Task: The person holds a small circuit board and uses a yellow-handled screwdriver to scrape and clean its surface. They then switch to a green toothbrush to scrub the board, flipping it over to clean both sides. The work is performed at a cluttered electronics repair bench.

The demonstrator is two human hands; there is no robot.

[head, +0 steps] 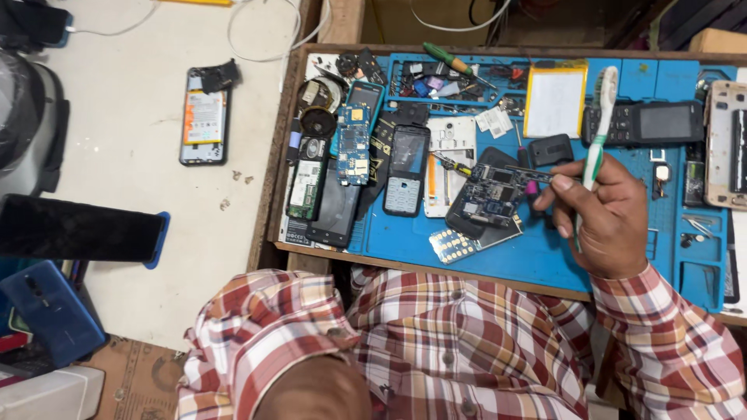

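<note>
Your checked sleeve [661, 342] leads to your right hand [603, 222], closed on a green-and-white toothbrush [597, 140] and tweezers [537, 175]. The circuit board [490, 194] lies just left of it on the worktop [545, 249]; brushing looks underway, so steady it. Your left hand is out of sight.

Blue work mat [545, 257] as landmark: keypad phone [406, 169] on its left part, green-handled screwdriver [451, 61] at its top edge, cream battery pack [554, 101] upper middle, opened smartphone [204, 117] well left on the white table [132, 155].
</note>
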